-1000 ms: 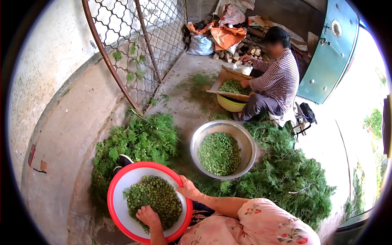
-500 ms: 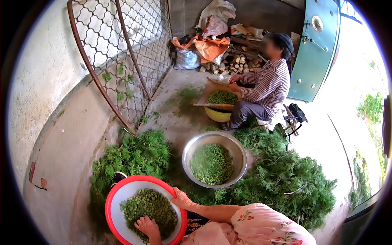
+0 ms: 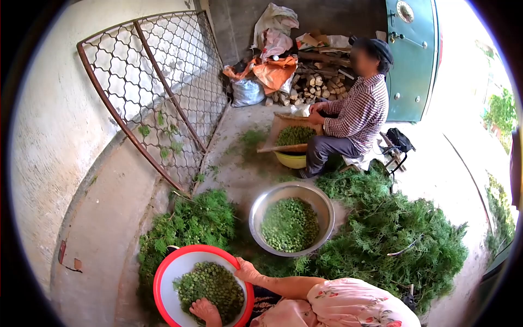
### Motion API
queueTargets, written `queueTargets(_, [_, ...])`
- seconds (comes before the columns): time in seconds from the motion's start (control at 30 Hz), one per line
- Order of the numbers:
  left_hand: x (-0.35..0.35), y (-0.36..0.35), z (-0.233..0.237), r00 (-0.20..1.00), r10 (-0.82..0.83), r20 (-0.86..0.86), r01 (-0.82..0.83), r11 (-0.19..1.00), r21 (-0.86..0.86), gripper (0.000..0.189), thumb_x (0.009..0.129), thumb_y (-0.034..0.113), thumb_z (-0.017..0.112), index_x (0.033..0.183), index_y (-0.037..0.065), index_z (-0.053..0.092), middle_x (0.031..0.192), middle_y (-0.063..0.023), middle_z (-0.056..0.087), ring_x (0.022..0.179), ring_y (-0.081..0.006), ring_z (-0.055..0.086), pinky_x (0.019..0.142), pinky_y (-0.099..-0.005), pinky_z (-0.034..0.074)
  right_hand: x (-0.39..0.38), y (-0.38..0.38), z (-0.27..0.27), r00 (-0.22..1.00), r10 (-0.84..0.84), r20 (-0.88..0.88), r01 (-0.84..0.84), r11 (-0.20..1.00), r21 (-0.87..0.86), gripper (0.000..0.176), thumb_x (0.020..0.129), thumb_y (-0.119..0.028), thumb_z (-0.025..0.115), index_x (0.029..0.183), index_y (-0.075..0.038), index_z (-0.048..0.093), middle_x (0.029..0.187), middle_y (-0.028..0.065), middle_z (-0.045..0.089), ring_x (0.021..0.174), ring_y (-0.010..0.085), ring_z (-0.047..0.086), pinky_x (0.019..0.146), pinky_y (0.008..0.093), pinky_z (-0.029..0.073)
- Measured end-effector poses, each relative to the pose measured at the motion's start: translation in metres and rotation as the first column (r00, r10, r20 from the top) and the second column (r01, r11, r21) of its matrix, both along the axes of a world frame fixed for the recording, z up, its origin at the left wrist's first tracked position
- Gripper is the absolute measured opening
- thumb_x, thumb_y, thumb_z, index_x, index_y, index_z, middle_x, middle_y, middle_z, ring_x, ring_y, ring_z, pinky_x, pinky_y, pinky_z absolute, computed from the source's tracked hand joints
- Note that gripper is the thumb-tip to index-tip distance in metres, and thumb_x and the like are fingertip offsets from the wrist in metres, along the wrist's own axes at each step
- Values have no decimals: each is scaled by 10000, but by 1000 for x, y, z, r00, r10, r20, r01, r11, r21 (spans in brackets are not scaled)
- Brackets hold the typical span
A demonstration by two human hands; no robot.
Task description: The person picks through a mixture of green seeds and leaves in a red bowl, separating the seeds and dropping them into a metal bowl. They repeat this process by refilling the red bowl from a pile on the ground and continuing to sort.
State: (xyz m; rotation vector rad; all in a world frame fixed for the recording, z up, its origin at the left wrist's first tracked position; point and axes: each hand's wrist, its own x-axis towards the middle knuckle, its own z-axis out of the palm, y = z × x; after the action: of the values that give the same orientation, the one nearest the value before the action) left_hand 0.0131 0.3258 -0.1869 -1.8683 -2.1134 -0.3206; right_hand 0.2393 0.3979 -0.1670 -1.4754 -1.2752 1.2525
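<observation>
- Basin, round white plastic with a red rim, near left, holding a heap of small round green pieces.
- Left hand palm down on the heap, fingers apart; cannot tell whether any piece is pinched beneath.
- Right hand clamped on the red rim.
- Wide silver metal basin just beyond, more green pieces inside; feathery green branches to its right.
- Change: co-worker, far side, had one hand raised a second ago; both now meet beside a shallow tan tray. Wearer's hands remain at the same basin, so handling there looks uninterrupted.
- Writing: round emblem on green door, far right, illegible; no brand readable.
</observation>
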Motion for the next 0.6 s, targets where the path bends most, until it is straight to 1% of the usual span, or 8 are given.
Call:
queueTargets(0.07, [-3, -3, 3, 999, -35, -36, 35, 999, -12, 112, 701, 61, 584, 598, 61, 541, 639, -93, 460, 721, -265, 460, 718, -387, 297, -3, -2, -1, 1000, -30, 9, 30, 999, 17, 499, 724, -80, 605, 1202, -47, 462, 984, 203, 603, 972, 343, 571, 806, 386, 446])
queueTargets(0.17, [-18, -2, -16, 975, -198, -96, 216, 944, 248, 138, 711, 90, 550, 578, 70, 521, 592, -90, 426, 670, -257, 431, 681, -384, 277, 0, -3, -3, 998, -57, -2, 57, 996, 74, 554, 691, -69, 626, 1219, -38, 461, 998, 187, 611, 951, 304, 591, 807, 356, 466])
queueTargets(0.33, [-17, 2, -14, 979, -129, -159, 143, 987, 78, 127, 644, 146, 610, 580, 86, 518, 630, -83, 458, 706, -254, 443, 720, -392, 280, 12, -4, 17, 1000, -31, -4, 31, 991, 128, 514, 682, -80, 623, 1178, -46, 493, 941, 183, 618, 912, 300, 598, 785, 371, 462])
queueTargets(0.43, [7, -4, 19, 989, -70, -134, 60, 995, -79, 101, 608, 116, 635, 606, 91, 538, 681, -85, 507, 757, -259, 473, 770, -405, 298, 16, -3, 14, 999, -33, 6, 32, 988, 148, 466, 678, -85, 630, 1128, -50, 515, 923, 180, 616, 901, 311, 599, 772, 381, 467])
queueTargets(0.47, [5, -3, 17, 990, -64, -122, 58, 997, -57, 118, 588, 109, 657, 630, 92, 548, 719, -87, 536, 803, -266, 492, 808, -410, 306, 18, -4, 8, 997, -56, 58, 42, 976, 214, 442, 693, -113, 634, 1111, -47, 505, 928, 218, 608, 935, 360, 586, 795, 410, 458])
queueTargets(0.5, [0, 0, 9, 990, -61, -124, 59, 998, -21, 156, 574, 123, 675, 661, 85, 551, 729, -86, 536, 804, -265, 492, 797, -409, 310, 22, -2, 3, 993, -32, 113, 9, 979, 205, 464, 683, -137, 648, 1117, -51, 508, 932, 212, 613, 928, 361, 590, 805, 419, 460])
queueTargets(0.57, [13, 0, 26, 998, 54, -31, -55, 998, -18, 155, 596, 92, 666, 691, 70, 547, 745, -105, 535, 815, -285, 499, 778, -413, 340, 27, -4, -1, 994, -58, 90, 41, 984, 172, 437, 666, -101, 637, 1087, -42, 534, 920, 173, 620, 903, 313, 602, 801, 389, 470])
queueTargets(0.6, [12, 3, 29, 999, 33, 17, -34, 998, 58, 110, 630, 83, 632, 673, 66, 532, 736, -109, 524, 803, -294, 509, 750, -425, 361, 28, -4, 5, 996, -55, 71, 43, 985, 168, 437, 663, -108, 641, 1081, -39, 535, 920, 172, 620, 902, 315, 602, 803, 386, 471])
